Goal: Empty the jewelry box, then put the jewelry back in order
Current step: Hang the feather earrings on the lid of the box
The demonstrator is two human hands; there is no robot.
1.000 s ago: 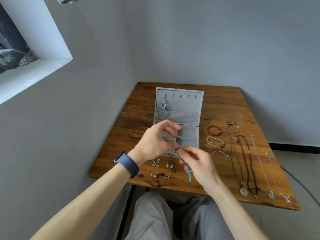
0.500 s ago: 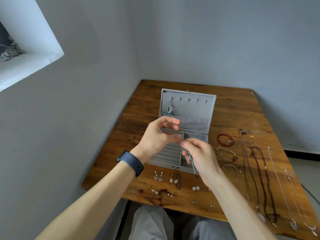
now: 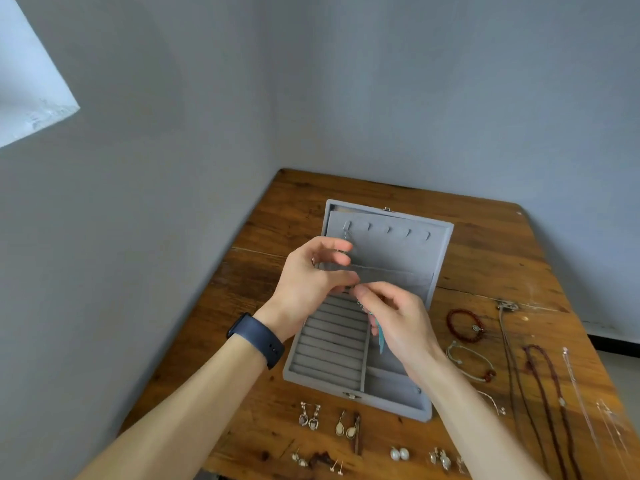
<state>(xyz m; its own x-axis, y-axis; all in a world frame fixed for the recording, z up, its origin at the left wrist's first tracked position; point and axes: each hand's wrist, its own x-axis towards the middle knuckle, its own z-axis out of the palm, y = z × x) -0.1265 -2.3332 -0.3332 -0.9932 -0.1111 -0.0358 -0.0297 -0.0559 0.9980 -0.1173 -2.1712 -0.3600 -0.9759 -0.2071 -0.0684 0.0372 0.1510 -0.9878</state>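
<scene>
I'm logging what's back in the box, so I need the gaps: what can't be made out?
All head view.
- The teal piece: top hidden by the pinching right hand; whether the left hand grips it too is unclear.
- The jewelry box: right compartments partly covered by the right wrist.
- The hanging item on the lid's first hook: behind the left hand.
- The necklaces: cut off by the bottom edge.

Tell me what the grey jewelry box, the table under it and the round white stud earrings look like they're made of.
Grey jewelry box: soft, matte velvet-like fabric lining, judging by its fuzzy, non-reflective ridges. Brown table: wood, worn varnish, with visible grain, cracks and dark knots. Round white stud earrings: glossy, pearl-like; real or imitation can't be told.
</scene>
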